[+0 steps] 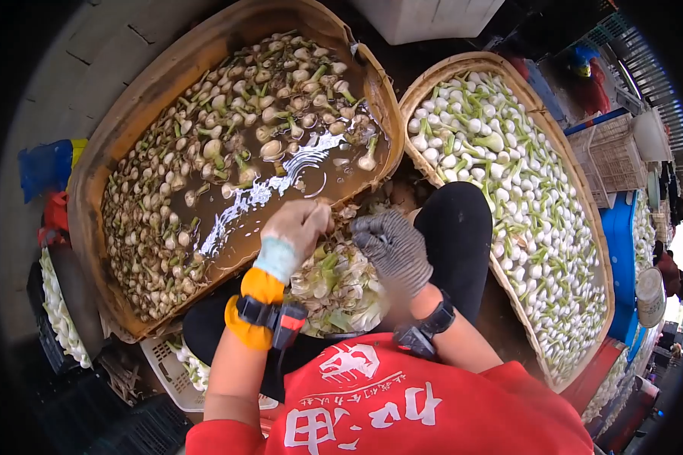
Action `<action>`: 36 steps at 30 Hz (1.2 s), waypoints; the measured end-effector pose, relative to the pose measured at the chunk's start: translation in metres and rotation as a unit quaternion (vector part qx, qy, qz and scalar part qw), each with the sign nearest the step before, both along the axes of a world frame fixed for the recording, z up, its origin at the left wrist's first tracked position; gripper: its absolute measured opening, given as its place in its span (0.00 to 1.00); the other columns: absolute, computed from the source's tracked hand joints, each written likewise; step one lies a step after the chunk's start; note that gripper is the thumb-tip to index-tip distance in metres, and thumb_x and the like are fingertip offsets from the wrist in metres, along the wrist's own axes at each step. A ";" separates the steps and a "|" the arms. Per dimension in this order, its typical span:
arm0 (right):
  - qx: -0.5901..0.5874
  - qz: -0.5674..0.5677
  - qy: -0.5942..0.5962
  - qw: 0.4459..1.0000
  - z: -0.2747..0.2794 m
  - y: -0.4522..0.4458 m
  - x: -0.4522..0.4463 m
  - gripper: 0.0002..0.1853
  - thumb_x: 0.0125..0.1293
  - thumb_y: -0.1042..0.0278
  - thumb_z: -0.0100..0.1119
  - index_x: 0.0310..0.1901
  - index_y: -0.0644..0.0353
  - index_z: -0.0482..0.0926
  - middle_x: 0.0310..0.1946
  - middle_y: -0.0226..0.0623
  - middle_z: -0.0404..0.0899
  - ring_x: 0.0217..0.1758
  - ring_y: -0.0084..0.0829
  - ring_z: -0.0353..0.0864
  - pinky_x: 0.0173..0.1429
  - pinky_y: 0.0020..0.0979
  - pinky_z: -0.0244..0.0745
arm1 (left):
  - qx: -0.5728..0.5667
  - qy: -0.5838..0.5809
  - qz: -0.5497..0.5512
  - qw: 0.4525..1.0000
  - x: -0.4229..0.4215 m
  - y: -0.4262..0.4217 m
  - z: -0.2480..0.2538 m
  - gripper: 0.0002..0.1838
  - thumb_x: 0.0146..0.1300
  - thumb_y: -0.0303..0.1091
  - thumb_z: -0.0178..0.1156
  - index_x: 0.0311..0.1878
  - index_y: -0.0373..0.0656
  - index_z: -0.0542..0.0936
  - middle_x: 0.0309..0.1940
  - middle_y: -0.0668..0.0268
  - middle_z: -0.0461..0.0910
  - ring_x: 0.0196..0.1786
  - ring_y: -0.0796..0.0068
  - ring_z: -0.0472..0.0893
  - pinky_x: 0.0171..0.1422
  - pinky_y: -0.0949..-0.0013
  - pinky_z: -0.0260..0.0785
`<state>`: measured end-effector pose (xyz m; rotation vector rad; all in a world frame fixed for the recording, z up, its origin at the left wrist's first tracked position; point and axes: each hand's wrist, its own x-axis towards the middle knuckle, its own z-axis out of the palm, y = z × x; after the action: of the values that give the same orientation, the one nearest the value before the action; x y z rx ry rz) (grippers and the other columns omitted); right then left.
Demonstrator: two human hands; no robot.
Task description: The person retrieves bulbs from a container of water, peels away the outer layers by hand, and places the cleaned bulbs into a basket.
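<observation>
My left hand [296, 231], in a pale glove with a light blue cuff, is closed near the rim of the water tub. Beside it, my right hand [391, 246], in a grey striped glove, has its fingers curled inward. The fingertips face each other with a small gap; what they pinch, if anything, is hidden. Below them, between my knees, lies a heap of peeled-off skins and leaves [338, 284]. Ahead to the left, bulbs with green stems [212, 148], apparently garlic, float in brown water in a large tub [167, 73].
On the right, a second lined tub [425, 85] is full of clean white bulbs [524, 220]. A white basket [163, 371] sits low on the left. A white box [425, 19] stands at the back. Blue containers [621, 265] and woven baskets [603, 155] line the far right.
</observation>
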<state>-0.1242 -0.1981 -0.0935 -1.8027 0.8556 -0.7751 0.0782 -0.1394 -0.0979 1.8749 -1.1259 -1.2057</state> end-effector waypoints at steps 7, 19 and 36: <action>0.051 -0.003 -0.051 0.997 -0.034 -0.004 0.006 0.07 0.66 0.69 0.59 0.42 0.59 0.83 0.35 0.41 0.81 0.39 0.42 0.80 0.46 0.38 0.76 | 0.171 -0.170 -0.172 0.955 0.021 -0.165 -0.120 0.36 0.63 0.64 0.52 0.66 0.47 0.73 0.60 0.55 0.78 0.64 0.55 0.76 0.69 0.61 0.65; 0.148 -0.085 -0.056 0.984 -0.029 -0.013 0.009 0.08 0.65 0.74 0.62 0.45 0.62 0.83 0.39 0.39 0.82 0.41 0.32 0.82 0.47 0.30 0.76 | 0.072 0.546 0.054 0.833 0.002 -0.136 -0.095 0.30 0.73 0.59 0.46 0.50 0.36 0.75 0.37 0.62 0.79 0.35 0.75 0.79 0.38 0.77 0.75; -0.210 0.090 0.148 0.962 0.055 0.003 0.013 0.08 0.57 0.61 0.66 0.33 0.54 0.85 0.32 0.37 0.82 0.33 0.41 0.80 0.37 0.39 0.77 | -0.090 0.445 0.312 0.834 -0.061 0.064 0.054 0.27 0.74 0.50 0.52 0.62 0.35 0.73 0.45 0.66 0.77 0.44 0.74 0.78 0.51 0.71 0.76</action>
<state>-0.1108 -0.1949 -0.0385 -2.3833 0.7362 -0.6059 0.0172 -0.0759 -0.0441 1.1201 -0.0788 -1.2701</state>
